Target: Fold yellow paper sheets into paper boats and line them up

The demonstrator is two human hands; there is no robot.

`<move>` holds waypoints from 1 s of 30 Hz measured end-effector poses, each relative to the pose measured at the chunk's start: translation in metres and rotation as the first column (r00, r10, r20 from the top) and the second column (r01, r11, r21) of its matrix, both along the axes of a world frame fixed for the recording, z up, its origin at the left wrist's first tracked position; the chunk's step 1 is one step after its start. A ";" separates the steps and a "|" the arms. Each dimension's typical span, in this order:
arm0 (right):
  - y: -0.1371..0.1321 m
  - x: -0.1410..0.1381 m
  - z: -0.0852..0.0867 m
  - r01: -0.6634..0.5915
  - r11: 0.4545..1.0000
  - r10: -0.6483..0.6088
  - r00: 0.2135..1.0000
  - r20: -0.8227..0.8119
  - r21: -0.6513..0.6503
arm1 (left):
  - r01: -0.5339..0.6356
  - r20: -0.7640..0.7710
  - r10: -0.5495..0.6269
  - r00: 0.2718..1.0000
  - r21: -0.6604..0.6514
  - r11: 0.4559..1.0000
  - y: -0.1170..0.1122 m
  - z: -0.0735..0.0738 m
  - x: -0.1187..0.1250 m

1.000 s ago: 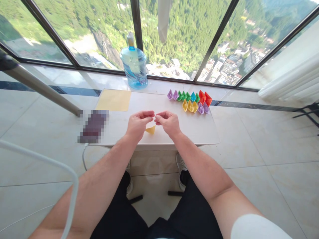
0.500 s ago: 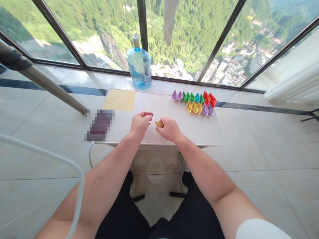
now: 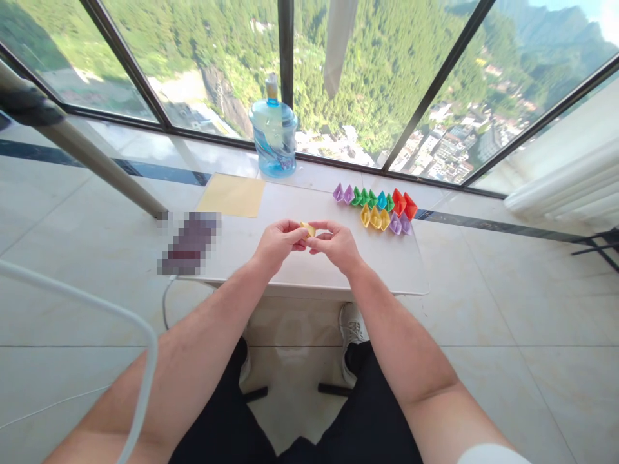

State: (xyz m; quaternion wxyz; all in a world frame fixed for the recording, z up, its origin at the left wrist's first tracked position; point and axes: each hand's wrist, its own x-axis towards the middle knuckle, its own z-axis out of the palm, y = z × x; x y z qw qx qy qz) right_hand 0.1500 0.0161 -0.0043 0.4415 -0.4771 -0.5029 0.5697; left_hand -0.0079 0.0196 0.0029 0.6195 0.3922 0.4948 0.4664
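Observation:
A small folded yellow paper (image 3: 308,229) is pinched between the fingertips of both my hands above the white table (image 3: 309,270). My left hand (image 3: 276,245) grips its left side with curled fingers. My right hand (image 3: 337,245) grips its right side the same way. At the table's far right stand two rows of folded paper boats (image 3: 380,207) in purple, green, blue, red and yellow. A flat stack of yellow paper (image 3: 233,195) lies at the far left corner.
A blue water jug (image 3: 274,136) stands on the window ledge behind the table. A blurred dark object (image 3: 189,242) lies at the table's left edge. A slanted metal pole (image 3: 82,151) and a white cable (image 3: 111,316) are on the left. Tiled floor surrounds the table.
Half a second ago only my right hand held the yellow paper near the tabletop; now both hands pinch it, raised slightly. The view has shifted a little.

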 end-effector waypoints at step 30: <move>-0.008 0.000 -0.010 -0.045 0.811 -0.239 0.885 0.400 0.584 | -0.062 0.078 0.063 0.995 -0.021 0.998 -0.003 0.001 0.006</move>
